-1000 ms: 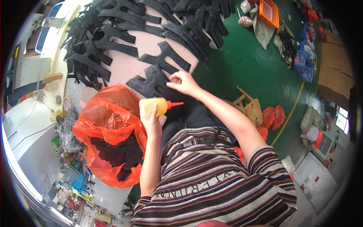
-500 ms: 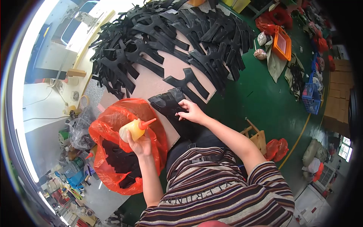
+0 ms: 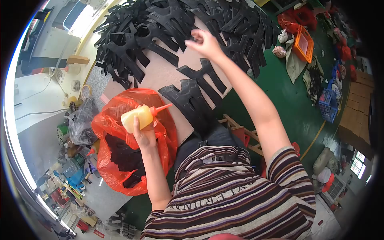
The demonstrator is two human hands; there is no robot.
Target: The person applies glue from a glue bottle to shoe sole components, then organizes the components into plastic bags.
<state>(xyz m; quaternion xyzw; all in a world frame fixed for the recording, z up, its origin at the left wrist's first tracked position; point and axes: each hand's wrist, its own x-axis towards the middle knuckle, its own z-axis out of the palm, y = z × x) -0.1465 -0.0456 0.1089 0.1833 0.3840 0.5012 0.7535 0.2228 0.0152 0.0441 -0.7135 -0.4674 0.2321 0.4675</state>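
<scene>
Yellow bottle [image 3: 142, 113]: clamped in your left hand [image 3: 145, 137]. Black pieces [image 3: 171, 17]: near your right hand [image 3: 205, 43], fingers apart. Likely step: reach; grasping would need a pinch.

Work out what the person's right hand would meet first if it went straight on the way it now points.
The right hand points towards the heaped black forked pieces, so one of those would probably come first, though its height above them is unclear.
</scene>
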